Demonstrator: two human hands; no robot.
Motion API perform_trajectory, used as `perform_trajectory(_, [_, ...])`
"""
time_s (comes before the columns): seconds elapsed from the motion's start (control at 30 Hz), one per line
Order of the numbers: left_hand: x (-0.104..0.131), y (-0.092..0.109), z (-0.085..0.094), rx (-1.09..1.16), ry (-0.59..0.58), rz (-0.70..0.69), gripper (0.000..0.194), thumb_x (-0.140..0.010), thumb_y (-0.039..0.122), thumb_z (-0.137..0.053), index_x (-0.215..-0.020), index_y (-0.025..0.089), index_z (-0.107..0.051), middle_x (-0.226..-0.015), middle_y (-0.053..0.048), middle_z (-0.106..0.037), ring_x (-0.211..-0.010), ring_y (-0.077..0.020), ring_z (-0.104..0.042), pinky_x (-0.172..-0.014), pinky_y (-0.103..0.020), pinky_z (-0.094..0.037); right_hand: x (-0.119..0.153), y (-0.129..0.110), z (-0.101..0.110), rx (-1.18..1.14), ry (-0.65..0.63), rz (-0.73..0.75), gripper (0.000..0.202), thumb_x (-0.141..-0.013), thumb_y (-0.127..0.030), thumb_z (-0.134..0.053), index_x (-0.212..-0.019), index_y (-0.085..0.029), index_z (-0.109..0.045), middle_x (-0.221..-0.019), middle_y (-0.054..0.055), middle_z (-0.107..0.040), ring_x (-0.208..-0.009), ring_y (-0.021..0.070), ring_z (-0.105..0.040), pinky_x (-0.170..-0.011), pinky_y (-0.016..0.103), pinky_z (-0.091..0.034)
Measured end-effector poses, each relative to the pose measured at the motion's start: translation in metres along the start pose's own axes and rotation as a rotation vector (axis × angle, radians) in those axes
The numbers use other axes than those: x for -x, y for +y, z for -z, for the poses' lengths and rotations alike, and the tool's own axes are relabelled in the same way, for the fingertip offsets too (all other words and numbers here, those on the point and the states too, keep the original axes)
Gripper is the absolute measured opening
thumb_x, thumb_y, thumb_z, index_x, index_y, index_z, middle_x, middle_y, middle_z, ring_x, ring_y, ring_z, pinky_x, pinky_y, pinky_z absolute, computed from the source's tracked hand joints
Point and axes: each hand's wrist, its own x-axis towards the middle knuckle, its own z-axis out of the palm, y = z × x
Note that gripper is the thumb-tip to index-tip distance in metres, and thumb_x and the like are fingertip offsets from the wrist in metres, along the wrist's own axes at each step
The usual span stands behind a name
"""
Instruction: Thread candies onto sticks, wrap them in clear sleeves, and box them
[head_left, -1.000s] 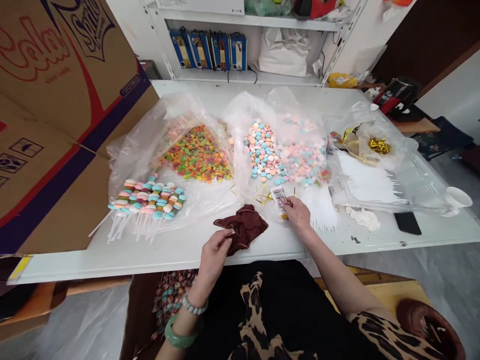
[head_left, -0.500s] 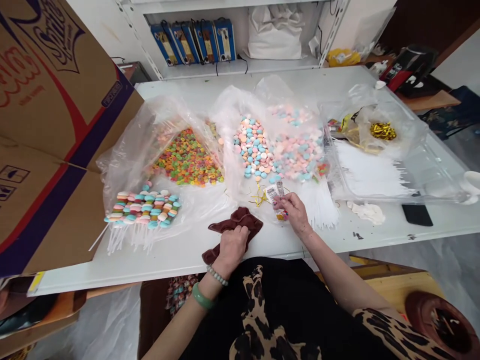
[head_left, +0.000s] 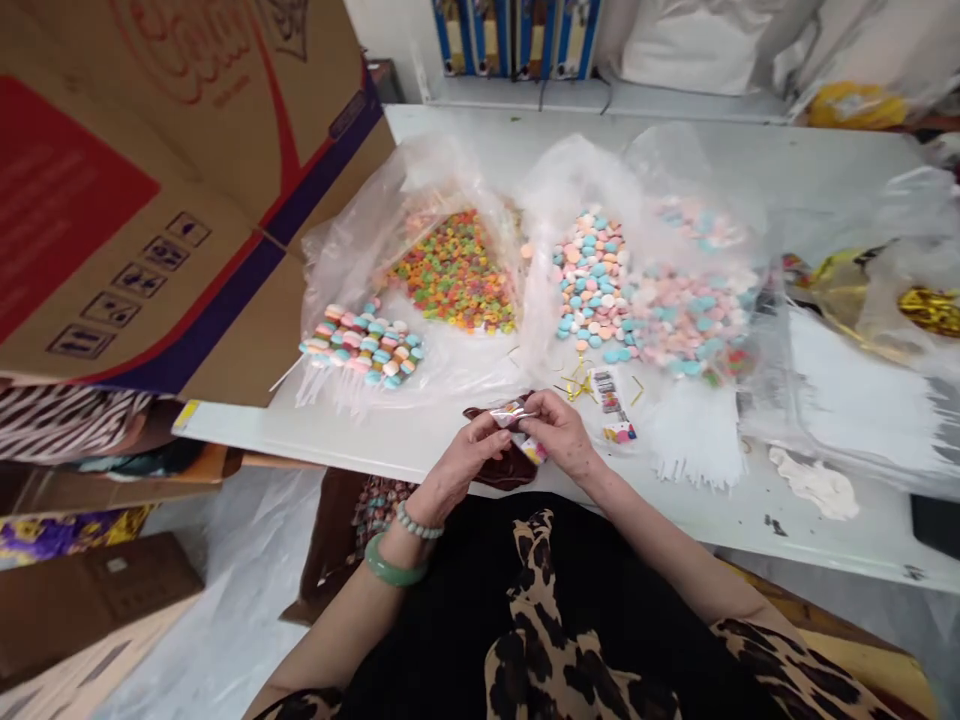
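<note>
Between my fingers is a small clear printed packet (head_left: 510, 413), above a dark brown cloth (head_left: 510, 470) at the table's front edge. My left hand (head_left: 474, 452) pinches the packet from the left, and my right hand (head_left: 561, 436) pinches it from the right. Just right of my right hand lie another printed packet (head_left: 613, 405) and some gold twist ties (head_left: 580, 382). A stack of candy skewers on white sticks (head_left: 364, 345) lies to the left. Behind are open bags of ring candies (head_left: 461, 270) and of pastel round candies (head_left: 592, 275).
A big cardboard box (head_left: 247, 180) stands at the left. White sticks (head_left: 697, 435) and a clear tray of more sticks (head_left: 862, 385) lie to the right, near a crumpled white glove (head_left: 814, 482). A shelf (head_left: 517, 95) runs along the back.
The view has swung left. My left hand has let go of the brown cloth and taken hold of a packet. My right hand has come in beside it.
</note>
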Motion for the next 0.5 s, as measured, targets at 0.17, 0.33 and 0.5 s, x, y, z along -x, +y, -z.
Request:
perform_trajectory(0.17, [0.003, -0.005, 0.027, 0.555, 0.382, 0.034, 0.022, -0.068, 0.028, -0.079, -0.078, 0.013, -0.066, -0.077, -0.002, -0.067, -0.068, -0.0124, -0.060, -0.065, -0.024, -0.049, 0.015, 0.002, -0.038, 0.542, -0.185, 0.156, 0.031, -0.089, -0.030, -0.051, -0.119, -0.022, -0.055, -0.093, 0.004, -0.065, -0.084, 0.0200, -0.061, -0.077, 0.032, -0.045])
perform_trajectory(0.33, [0.014, -0.006, 0.082, 0.763, 0.360, 0.125, 0.007, -0.078, 0.018, -0.068, -0.080, 0.011, -0.065, -0.075, -0.005, -0.068, -0.070, -0.0168, -0.065, -0.069, -0.032, -0.055, 0.016, 0.024, -0.018, 1.290, -0.402, 0.341, 0.017, -0.090, -0.022, -0.052, -0.101, -0.021, -0.064, -0.096, 0.010, -0.061, -0.087, 0.0224, -0.058, -0.073, 0.032, -0.041])
perform_trajectory(0.5, [0.031, 0.000, 0.107, 0.833, 0.252, 0.177, 0.028, -0.071, -0.004, -0.063, -0.093, 0.013, -0.066, -0.092, -0.009, -0.072, -0.081, -0.0206, -0.070, -0.074, -0.036, -0.059, -0.001, 0.050, -0.014, 1.452, -0.479, 0.421, 0.035, -0.100, -0.031, -0.037, -0.078, -0.019, -0.063, -0.081, 0.008, -0.063, -0.074, 0.0179, -0.059, -0.065, 0.029, -0.037])
